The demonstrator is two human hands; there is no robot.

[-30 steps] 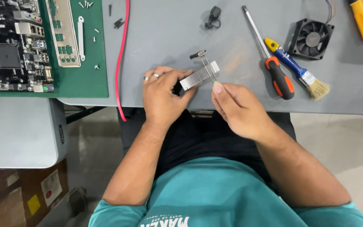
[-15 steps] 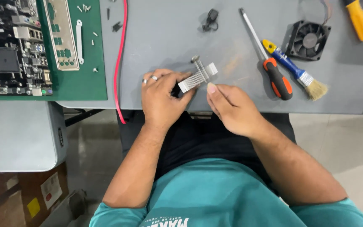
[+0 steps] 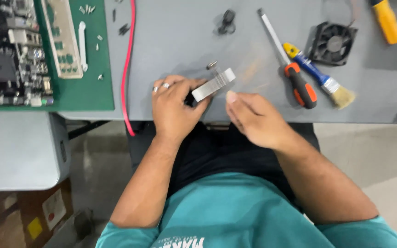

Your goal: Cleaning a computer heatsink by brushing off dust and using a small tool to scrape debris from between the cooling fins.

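Observation:
My left hand (image 3: pixel 175 106) grips a small silver finned heatsink (image 3: pixel 213 85) at the front edge of the grey table (image 3: pixel 175 41), holding it tilted just above the surface. A ring shows on one of its fingers. My right hand (image 3: pixel 253 118) sits just right of the heatsink, fingers loosely curled, thumb tip close to the metal but apart from it, holding nothing. A small screw (image 3: pixel 212 64) lies just beyond the heatsink.
A green mat (image 3: pixel 95 87) at the left carries a motherboard (image 3: pixel 10 50) and loose screws. A red cable (image 3: pixel 127 73) runs down the table. To the right lie an orange-handled screwdriver (image 3: pixel 295 78), a brush (image 3: pixel 327 82), a black fan (image 3: pixel 332 43), a yellow handle (image 3: pixel 386 20).
My right hand has drawn slightly back from the heatsink and down toward me. My left hand keeps its hold on the heatsink in nearly the same spot.

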